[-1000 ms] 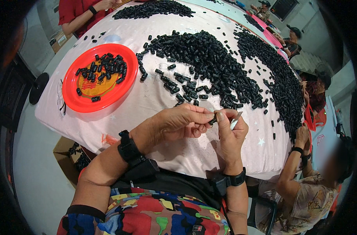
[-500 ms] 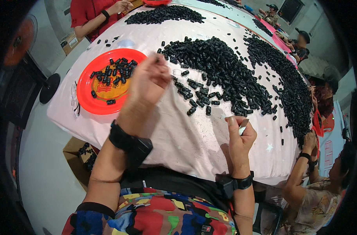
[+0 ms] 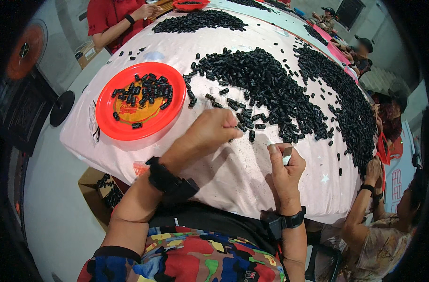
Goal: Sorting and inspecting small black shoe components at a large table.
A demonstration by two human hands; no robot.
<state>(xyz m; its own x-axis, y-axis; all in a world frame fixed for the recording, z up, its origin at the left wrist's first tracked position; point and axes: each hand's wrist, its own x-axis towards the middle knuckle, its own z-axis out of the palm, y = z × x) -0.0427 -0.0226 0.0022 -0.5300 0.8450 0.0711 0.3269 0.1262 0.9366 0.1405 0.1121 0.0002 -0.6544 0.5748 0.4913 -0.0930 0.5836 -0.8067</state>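
My left hand (image 3: 207,133) is closed, fingers curled, just in front of the near edge of a heap of small black plastic cylinders (image 3: 266,80); whatever it grips, if anything, is hidden. To its right my right hand (image 3: 289,170) is closed around a small knife (image 3: 287,151), a short metal blade with white showing near the thumb. Farther left sits a round red plastic basin (image 3: 103,120) with a yellow patch on its bottom and several black cylinders (image 3: 151,90) in it. Both wrists wear black bands with boxy devices.
The table has a pale pink cloth (image 3: 209,188) with dark specks. Other black heaps (image 3: 199,21) lie farther off and along the right (image 3: 348,105). Co-workers sit around the table; one, in red, is at the far left. A cardboard box (image 3: 88,188) stands below the left edge.
My left hand has moved right and nearer, from beside the basin to the heap's near edge. The right hand stays nearly in place, still holding the knife.
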